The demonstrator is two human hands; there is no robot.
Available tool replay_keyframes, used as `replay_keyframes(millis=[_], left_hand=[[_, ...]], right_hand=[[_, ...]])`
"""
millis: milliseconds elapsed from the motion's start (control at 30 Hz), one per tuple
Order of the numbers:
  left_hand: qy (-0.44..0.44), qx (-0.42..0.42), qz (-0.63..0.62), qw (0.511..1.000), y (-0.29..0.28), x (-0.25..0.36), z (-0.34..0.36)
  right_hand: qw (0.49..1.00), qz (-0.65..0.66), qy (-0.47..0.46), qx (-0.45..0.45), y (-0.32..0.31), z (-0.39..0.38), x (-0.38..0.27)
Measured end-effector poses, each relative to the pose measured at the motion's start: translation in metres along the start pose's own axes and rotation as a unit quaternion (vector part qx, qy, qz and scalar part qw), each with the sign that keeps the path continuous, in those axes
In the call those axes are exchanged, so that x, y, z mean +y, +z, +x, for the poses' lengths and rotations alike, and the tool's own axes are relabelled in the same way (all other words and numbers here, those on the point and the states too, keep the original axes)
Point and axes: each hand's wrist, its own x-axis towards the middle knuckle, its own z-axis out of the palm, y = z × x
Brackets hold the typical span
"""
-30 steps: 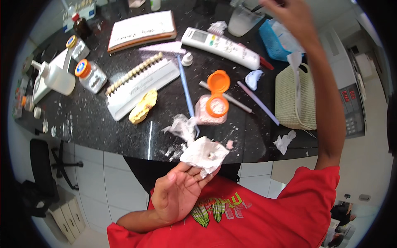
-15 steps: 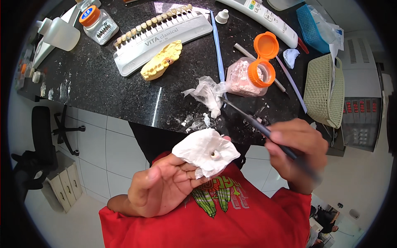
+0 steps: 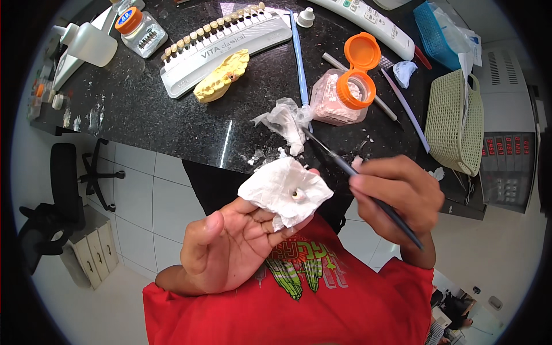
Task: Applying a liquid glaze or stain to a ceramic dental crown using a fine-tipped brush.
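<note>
My left hand (image 3: pixel 233 253) is palm up, its fingers stretched under a crumpled white tissue (image 3: pixel 270 187) that rests on them. On the tissue sits a small tooth-like crown (image 3: pixel 298 195) with a dark spot. My right hand (image 3: pixel 397 198) grips a slim dental instrument (image 3: pixel 376 202) with a dark handle and thin metal tip. That tip is beside a crumpled clear plastic bag (image 3: pixel 287 123) at the bench edge; whether it touches is unclear. Behind the bag stands a jar of pink powder (image 3: pixel 333 103), its orange flip lid raised.
A tooth shade guide (image 3: pixel 224 49) and a yellow dental model (image 3: pixel 221 77) lie on the black speckled bench (image 3: pixel 172 123). A blue-handled tool (image 3: pixel 301 63) lies left of the jar. Rightward are a green basket (image 3: pixel 454 123) and a display machine (image 3: pixel 506 146). White crumbs are scattered along the front edge.
My right hand has moved slightly left and up with the instrument, its tip staying by the plastic bag. The left hand and tissue sit a little higher in the picture; the view has shifted slightly.
</note>
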Motion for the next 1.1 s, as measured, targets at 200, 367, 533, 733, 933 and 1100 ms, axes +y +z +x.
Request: replay_keyframes(millis=[200,367,533,733,933,1100], left_hand=[[-0.001,-0.002,0.004,1.000,0.014,-0.010,0.021],[0.007,0.009,-0.028,1.000,0.016,-0.017,0.032],[0.015,0.042,-0.026,0.999,0.017,-0.018,0.033],[0.015,0.031,-0.028,0.999,0.016,-0.019,0.033],[0.014,0.022,-0.037,0.999,0.012,-0.019,0.033],[0.008,0.041,-0.039,0.998,0.016,-0.017,0.033]], right_hand=[[0.980,0.122,-0.001,0.155,-0.012,-0.037,0.000],[0.982,0.139,-0.028,0.121,-0.003,-0.046,0.010],[0.984,0.141,-0.001,0.105,0.000,-0.043,0.010],[0.985,0.145,-0.035,0.084,-0.001,-0.042,0.015],[0.986,0.146,-0.037,0.068,0.000,-0.042,0.016],[0.987,0.141,-0.037,0.067,0.001,-0.042,0.015]])
